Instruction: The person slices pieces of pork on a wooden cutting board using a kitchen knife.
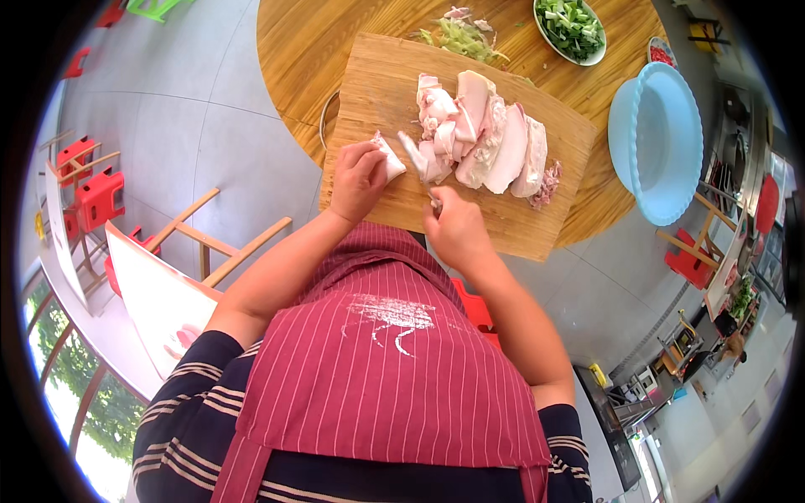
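My left hand point(360, 179) grips a small pale piece of fatty meat point(391, 160) against the wooden cutting board point(371, 82), near its left edge. My right hand point(459, 226) is closed around the handle of a knife point(412, 153). The blade points up and left, just right of the held piece and apart from it. Cut pieces of fatty meat point(445, 139) lie beyond the blade. To their right, thick slabs of pale meat point(506, 154) rest side by side. Reddish meat scraps point(547, 185) sit at the right end of the slabs.
The board overhangs the near edge of a round wooden table point(295, 69). Vegetable trimmings point(462, 41) lie behind it. A bowl of chopped greens point(570, 28), a small dish of red pieces point(660, 53) and a light-blue plastic basin point(666, 144) stand to the right. Red stools point(99, 198) are at left.
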Demonstrator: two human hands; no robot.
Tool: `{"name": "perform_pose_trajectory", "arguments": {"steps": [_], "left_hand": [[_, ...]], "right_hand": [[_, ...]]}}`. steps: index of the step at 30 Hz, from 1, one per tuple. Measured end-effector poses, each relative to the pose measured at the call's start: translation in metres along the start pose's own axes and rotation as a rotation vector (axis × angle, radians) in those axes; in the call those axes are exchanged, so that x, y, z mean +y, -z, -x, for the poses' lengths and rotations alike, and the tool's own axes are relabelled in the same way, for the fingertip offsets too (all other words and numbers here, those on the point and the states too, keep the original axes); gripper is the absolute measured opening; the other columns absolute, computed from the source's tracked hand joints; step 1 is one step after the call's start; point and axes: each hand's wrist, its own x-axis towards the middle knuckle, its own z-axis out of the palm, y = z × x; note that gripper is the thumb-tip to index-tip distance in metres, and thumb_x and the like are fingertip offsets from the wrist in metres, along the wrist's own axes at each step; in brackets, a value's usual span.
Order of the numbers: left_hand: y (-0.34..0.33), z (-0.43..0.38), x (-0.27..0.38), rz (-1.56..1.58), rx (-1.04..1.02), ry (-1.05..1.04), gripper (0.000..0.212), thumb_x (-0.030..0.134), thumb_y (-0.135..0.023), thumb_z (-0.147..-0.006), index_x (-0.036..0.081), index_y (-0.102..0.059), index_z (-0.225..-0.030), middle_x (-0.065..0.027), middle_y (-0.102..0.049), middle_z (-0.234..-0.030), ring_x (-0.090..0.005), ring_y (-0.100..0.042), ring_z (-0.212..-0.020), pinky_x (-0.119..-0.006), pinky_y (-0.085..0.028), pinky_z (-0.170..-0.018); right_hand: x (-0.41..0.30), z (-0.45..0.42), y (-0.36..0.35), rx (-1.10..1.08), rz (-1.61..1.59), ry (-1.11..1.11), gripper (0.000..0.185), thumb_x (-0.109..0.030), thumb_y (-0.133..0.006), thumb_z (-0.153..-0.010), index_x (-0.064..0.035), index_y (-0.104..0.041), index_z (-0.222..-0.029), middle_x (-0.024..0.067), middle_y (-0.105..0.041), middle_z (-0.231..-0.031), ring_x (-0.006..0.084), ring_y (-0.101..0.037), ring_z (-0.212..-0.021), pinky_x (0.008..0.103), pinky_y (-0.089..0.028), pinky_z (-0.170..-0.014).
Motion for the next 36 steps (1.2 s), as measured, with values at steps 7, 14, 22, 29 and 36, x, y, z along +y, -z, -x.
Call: {"name": "perform_pose_trajectory", "arguments": {"steps": [7, 14, 22, 29, 36], "left_hand": [[-0.001, -0.001, -0.002, -0.026, -0.01, -0.01, 0.033, 0.002, -0.066, -0.069, 0.003, -0.063, -0.101, -0.011, -0.06, -0.095, -0.0312, -0.055, -0.087, -0.038, -0.045, -0.079], [0.001, -0.006, -0.006, 0.018, -0.035, -0.001, 0.027, 0.0, -0.065, -0.068, 0.002, -0.063, -0.094, -0.0116, -0.06, -0.093, -0.0316, -0.054, -0.082, -0.04, -0.045, -0.075], [0.003, -0.007, -0.002, 0.067, -0.012, 0.026, 0.026, -0.002, -0.065, -0.066, 0.001, -0.064, -0.092, -0.0118, -0.061, -0.094, -0.031, -0.054, -0.081, -0.038, -0.046, -0.073], [0.004, -0.013, -0.001, 0.078, -0.04, 0.059, 0.025, -0.002, -0.065, -0.067, 0.001, -0.063, -0.092, -0.0115, -0.061, -0.096, -0.0307, -0.055, -0.084, -0.037, -0.046, -0.074], [0.005, -0.013, 0.001, 0.071, -0.031, 0.038, 0.021, -0.003, -0.065, -0.069, 0.002, -0.063, -0.089, -0.012, -0.061, -0.097, -0.0313, -0.056, -0.083, -0.038, -0.047, -0.075]], "right_hand": [[-0.009, 0.037, 0.007, -0.266, 0.155, -0.204, 0.022, -0.018, -0.055, -0.084, 0.0013, -0.054, -0.095, 0.027, -0.063, -0.077, 0.0447, -0.061, -0.075, 0.0521, -0.048, -0.071], [-0.014, -0.007, -0.01, -0.215, 0.156, -0.073, 0.023, -0.017, -0.056, -0.082, 0.0032, -0.053, -0.091, 0.0278, -0.063, -0.079, 0.0456, -0.061, -0.077, 0.0513, -0.049, -0.074], [-0.001, 0.026, -0.001, -0.282, 0.135, -0.197, 0.02, -0.014, -0.054, -0.084, 0.0035, -0.054, -0.094, 0.028, -0.062, -0.076, 0.0447, -0.061, -0.076, 0.0513, -0.048, -0.071], [-0.015, -0.022, -0.017, -0.272, 0.163, -0.134, 0.02, -0.012, -0.054, -0.083, 0.0028, -0.054, -0.096, 0.0278, -0.062, -0.077, 0.0452, -0.061, -0.077, 0.0512, -0.048, -0.071], [0.005, 0.01, -0.011, -0.286, 0.128, -0.172, 0.02, -0.013, -0.055, -0.082, 0.0024, -0.054, -0.096, 0.0277, -0.062, -0.077, 0.0456, -0.06, -0.077, 0.051, -0.048, -0.072]]}}
